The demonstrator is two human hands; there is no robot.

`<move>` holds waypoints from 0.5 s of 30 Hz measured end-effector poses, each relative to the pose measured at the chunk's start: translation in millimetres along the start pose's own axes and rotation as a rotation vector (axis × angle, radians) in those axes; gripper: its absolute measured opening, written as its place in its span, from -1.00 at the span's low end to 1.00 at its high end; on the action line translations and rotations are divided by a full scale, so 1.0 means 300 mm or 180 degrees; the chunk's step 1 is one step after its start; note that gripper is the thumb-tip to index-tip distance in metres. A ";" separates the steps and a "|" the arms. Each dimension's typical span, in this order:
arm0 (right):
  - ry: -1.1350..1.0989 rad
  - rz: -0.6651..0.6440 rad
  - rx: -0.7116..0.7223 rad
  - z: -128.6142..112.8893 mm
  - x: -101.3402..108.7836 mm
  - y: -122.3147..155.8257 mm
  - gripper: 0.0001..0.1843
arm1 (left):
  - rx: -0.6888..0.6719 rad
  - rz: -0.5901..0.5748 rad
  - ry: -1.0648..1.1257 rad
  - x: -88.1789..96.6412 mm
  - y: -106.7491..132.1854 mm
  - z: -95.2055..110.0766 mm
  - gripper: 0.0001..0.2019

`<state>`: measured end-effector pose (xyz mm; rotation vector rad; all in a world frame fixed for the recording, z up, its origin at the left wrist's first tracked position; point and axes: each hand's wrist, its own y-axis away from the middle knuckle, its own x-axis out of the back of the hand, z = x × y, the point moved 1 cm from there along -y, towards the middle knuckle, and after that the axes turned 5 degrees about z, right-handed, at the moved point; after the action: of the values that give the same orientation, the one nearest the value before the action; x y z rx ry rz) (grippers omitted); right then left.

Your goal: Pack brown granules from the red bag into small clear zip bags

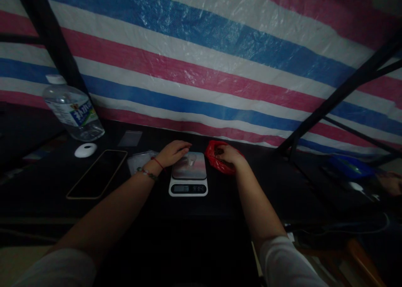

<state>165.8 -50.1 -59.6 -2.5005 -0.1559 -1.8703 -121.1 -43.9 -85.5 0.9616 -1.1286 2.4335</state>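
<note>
A white kitchen scale (188, 188) with a shiny plate and a small display lies in front of me. On its plate rests a small clear item (190, 159), too blurred to name. My left hand (173, 153) is at the plate's upper left corner, fingers stretched out flat, holding nothing visible. To the right of the scale sits a crumpled red plastic bag (216, 164) with dark brown bits (217, 151) inside. My right hand (231, 155) reaches into its mouth, fingers bent together among the bits. The fingertips are partly hidden.
Left of the scale are clear plastic bags (133, 162), another small bag (130, 138), a phone (97, 174), a white oval item (85, 150) and a large bottle (73, 111). At far right are a blue bag (348, 166), a white spoon (357, 187) and another person's hand (390, 183).
</note>
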 end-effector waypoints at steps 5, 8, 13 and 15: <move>-0.0111 0.0269 0.0103 -0.017 -0.026 0.014 -0.41 | -0.0009 -0.0110 0.0021 0.002 0.004 0.002 -0.61; -0.0106 0.0417 0.0087 -0.026 -0.044 0.036 -0.45 | -0.0064 -0.0187 0.0064 0.004 0.003 0.008 -0.61; -0.0088 0.0505 0.0132 -0.034 -0.057 0.045 -0.54 | -0.0068 -0.0369 -0.0099 0.010 0.002 0.026 -0.55; -0.0080 0.0537 0.0121 -0.028 -0.059 0.041 -0.56 | -0.0079 -0.0404 -0.0153 0.012 0.002 0.033 -0.53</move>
<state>153.9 -64.2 -73.5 -2.4284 0.0186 -1.7553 -119.6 -52.0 -78.8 1.0560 -1.0763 2.3024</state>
